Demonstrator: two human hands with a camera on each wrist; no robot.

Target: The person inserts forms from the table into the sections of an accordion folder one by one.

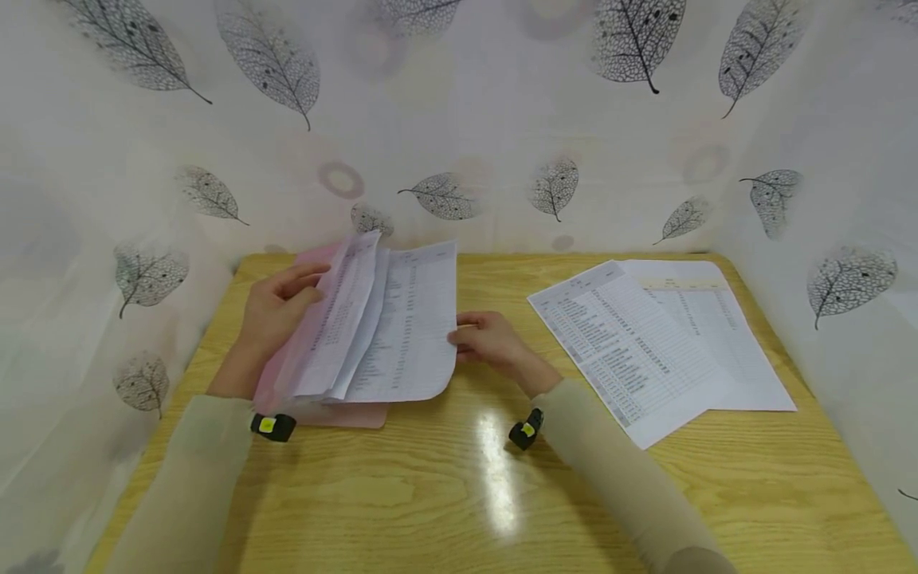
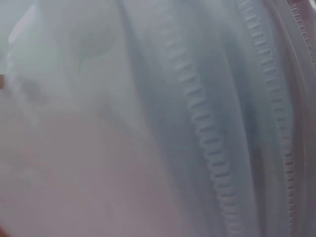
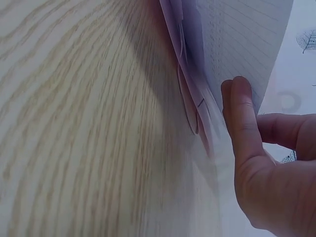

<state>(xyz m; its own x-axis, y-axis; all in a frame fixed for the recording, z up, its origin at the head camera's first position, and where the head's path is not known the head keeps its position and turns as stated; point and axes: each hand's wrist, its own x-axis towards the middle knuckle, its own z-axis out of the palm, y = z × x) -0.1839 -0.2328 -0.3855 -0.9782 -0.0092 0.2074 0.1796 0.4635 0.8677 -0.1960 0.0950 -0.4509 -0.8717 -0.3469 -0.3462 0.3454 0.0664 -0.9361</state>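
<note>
A pink folder [image 1: 344, 414] lies on the left half of a wooden table [image 1: 430, 478]. A stack of printed sheets [image 1: 390, 327] rests on it, fanned and lifted along its left side. My left hand [image 1: 287, 299] grips that raised left side, thumb on top. My right hand [image 1: 476, 336] pinches the right edge of the top sheet near the table. The right wrist view has the thumb of my right hand [image 3: 249, 113] pressed against the sheet's edge [image 3: 242, 39], with the other fingers behind it. In the left wrist view only blurred paper [image 2: 197, 123] fills the frame.
Two loose printed sheets [image 1: 631, 343] lie overlapping on the right half of the table. Leaf-patterned walls [image 1: 459, 119] enclose the table at the back and both sides. A glare spot [image 1: 498, 470] shows on the bare wood near the front.
</note>
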